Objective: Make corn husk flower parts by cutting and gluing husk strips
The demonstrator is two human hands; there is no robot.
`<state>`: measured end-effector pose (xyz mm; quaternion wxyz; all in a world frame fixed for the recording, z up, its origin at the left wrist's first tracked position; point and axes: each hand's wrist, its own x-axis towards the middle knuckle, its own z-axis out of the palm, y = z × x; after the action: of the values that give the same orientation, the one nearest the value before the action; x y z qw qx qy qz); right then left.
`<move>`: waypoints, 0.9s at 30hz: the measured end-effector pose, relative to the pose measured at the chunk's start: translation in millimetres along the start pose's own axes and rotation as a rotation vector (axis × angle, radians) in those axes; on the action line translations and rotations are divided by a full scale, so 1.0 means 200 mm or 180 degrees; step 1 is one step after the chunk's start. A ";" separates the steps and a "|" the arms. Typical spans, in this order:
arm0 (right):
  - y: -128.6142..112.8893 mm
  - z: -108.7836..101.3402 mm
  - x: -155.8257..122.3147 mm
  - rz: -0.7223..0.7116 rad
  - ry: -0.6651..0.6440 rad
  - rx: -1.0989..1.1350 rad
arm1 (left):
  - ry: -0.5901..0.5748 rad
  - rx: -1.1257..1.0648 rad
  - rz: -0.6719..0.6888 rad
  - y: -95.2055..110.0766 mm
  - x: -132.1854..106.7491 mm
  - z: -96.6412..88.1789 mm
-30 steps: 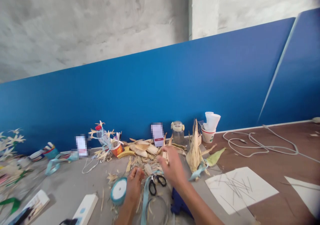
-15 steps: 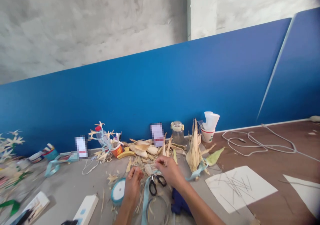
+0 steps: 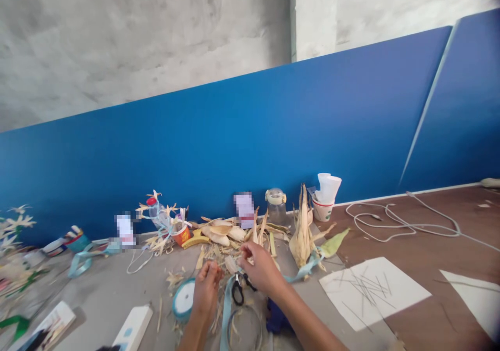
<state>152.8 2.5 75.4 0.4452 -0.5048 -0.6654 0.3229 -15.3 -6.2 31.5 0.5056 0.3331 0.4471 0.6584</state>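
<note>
My right hand (image 3: 260,267) is closed in a pinch on thin dried corn husk strips (image 3: 261,228) that stick up from its fingers, over a pile of husks (image 3: 221,234). My left hand (image 3: 205,291) rests curled, fingers closed, beside a light blue ribbon spool (image 3: 183,299); what it holds is hidden. Black-handled scissors (image 3: 236,289) lie between the two hands, on a light blue ribbon (image 3: 226,314).
A tall husk bundle (image 3: 302,231), a glass jar (image 3: 276,205), stacked paper cups (image 3: 326,197) and a red cup (image 3: 183,232) stand along the blue partition (image 3: 273,142). White paper with thin wires (image 3: 371,288) and a white cable (image 3: 406,223) lie right. Ribbons and husk flowers (image 3: 15,221) lie left.
My right hand has drawn back toward me from the husk pile, bringing the strips with it. My left hand has stayed by the spool.
</note>
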 end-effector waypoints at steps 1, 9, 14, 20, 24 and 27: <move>0.00 0.01 0.00 0.0030 -0.0037 -0.0058 | 0.0012 0.0006 -0.0005 0.00 0.00 0.00; -0.02 -0.01 0.00 0.0270 -0.0012 -0.0092 | -0.0138 0.0171 0.0084 0.02 -0.03 0.04; -0.02 0.00 0.00 0.0405 -0.0040 -0.0342 | -0.0044 0.0242 0.0057 0.00 -0.03 0.03; -0.01 -0.04 0.01 0.0613 0.0212 -0.0585 | -0.0064 0.0286 0.0101 0.00 -0.01 0.02; -0.04 -0.07 -0.01 -0.0395 0.0604 -0.0824 | -0.0105 0.0406 0.0092 0.00 -0.02 0.02; -0.06 -0.03 -0.06 -0.1083 0.0176 -0.0874 | -0.0244 0.0455 0.0077 0.00 -0.03 0.03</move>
<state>154.9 -11.8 85.5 0.4385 -0.4499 -0.7662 0.1355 -7.9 -10.0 33.6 0.4892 0.3987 0.4693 0.6176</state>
